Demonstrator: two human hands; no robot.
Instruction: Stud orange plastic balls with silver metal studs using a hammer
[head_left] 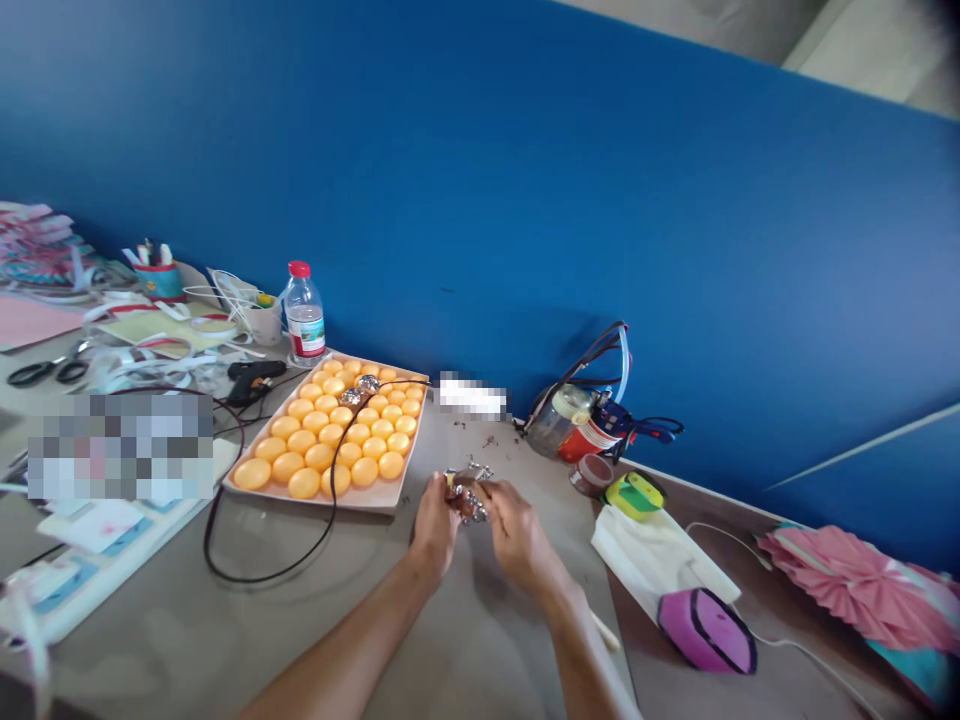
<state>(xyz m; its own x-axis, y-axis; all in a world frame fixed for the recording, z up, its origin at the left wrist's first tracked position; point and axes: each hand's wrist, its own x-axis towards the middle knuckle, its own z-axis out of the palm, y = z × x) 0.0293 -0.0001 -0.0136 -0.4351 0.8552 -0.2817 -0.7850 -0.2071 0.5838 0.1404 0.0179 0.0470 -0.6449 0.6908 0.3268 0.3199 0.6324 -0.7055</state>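
Close to the middle of the desk, my left hand [437, 525] is closed around a small silvery, faceted thing [472, 506], which the fingers partly cover. A bit of yellow shows beside my left fingertips. My right hand [519, 535] meets it from the other side, fingers pinched together; what they hold is too small to make out. Loose shiny bits [480, 470] lie on the desk just beyond my fingers. To the left stands a tray [390, 495] filled with orange balls [320, 457]. Two silver-covered balls [367, 383] rest among them.
A black cable [274, 580] loops over the tray and desk. Behind it stand a red-capped bottle [306, 320] and a glue gun [255, 380]. Scissors [52, 370] lie far left. At right are a glass jar [559, 420], a yellow-green case [635, 495] and a purple box [705, 630].
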